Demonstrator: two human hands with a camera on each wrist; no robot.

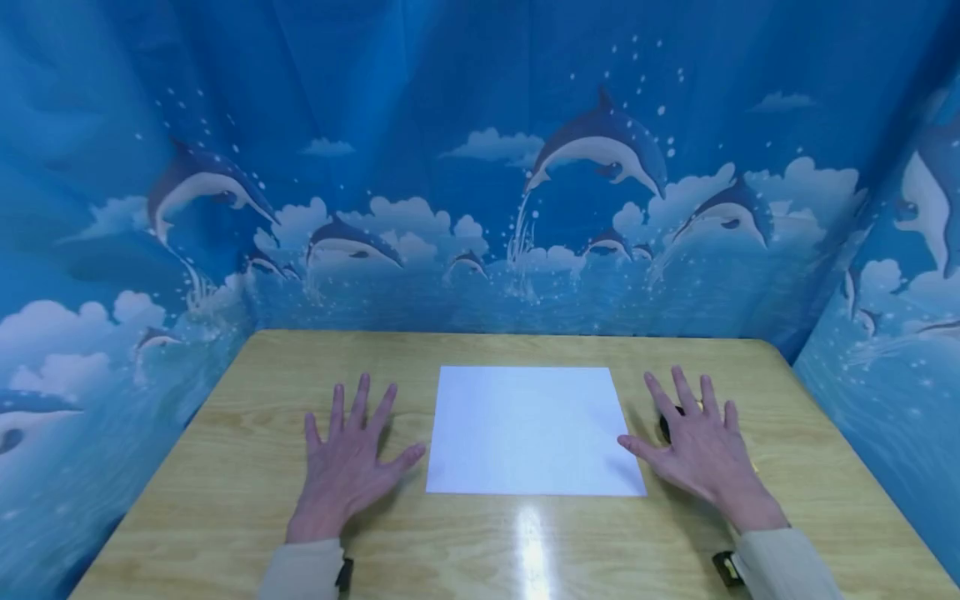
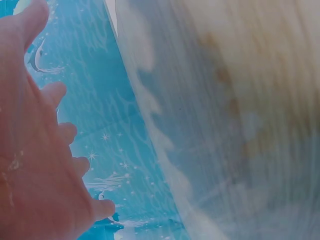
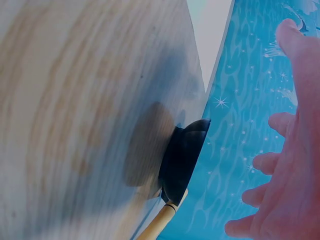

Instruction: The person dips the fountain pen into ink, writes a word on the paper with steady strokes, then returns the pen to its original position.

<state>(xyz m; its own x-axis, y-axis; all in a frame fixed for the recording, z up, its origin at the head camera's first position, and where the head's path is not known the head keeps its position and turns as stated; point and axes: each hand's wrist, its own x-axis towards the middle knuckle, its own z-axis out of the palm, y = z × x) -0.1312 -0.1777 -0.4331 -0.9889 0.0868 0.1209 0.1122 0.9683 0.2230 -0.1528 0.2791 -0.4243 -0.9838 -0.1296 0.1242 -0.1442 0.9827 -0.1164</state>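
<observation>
A blank white sheet of paper (image 1: pixel 534 432) lies flat on the wooden table. To its left, my left hand (image 1: pixel 351 465) is held with fingers spread and grips nothing. My right hand (image 1: pixel 705 450), its fingers likewise spread, hovers at the sheet's right edge, thumb over the border. Partly hidden beneath that hand is a small black dish-like thing (image 3: pixel 182 162). A light wooden rod (image 3: pixel 159 222) with a dark ring lies against it; whether the two are joined I cannot tell. In the right wrist view, the palm stands apart from both.
The light wood-grain table (image 1: pixel 225 467) has rounded far corners. Blue curtains (image 1: pixel 420 275) printed with dolphins and clouds hang behind it and on both sides. A dark wrist strap (image 1: pixel 727 569) shows at the right sleeve.
</observation>
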